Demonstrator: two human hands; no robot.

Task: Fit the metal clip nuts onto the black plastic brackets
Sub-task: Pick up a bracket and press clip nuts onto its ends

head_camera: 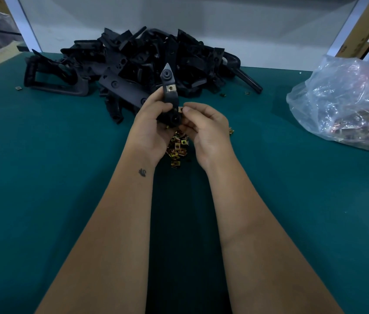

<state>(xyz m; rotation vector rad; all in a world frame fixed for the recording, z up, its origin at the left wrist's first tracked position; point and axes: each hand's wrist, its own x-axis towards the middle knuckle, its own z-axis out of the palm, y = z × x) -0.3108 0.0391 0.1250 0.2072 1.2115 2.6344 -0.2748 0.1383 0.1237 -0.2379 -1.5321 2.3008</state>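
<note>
My left hand (150, 128) grips a black plastic bracket (168, 96) and holds it upright over the green table. One metal clip nut (170, 88) sits on the bracket's upper part. My right hand (204, 130) pinches a second clip nut (180, 109) against the bracket's right edge, lower down. Below my hands lies a small heap of loose brass-coloured clip nuts (177, 148). My hands hide part of the heap.
A big pile of black brackets (131, 62) fills the back of the green table (43, 177). At the right lies a clear plastic bag of clip nuts (346, 105). Stray nuts (18, 88) lie near the pile. Cardboard boxes (360, 30) stand behind.
</note>
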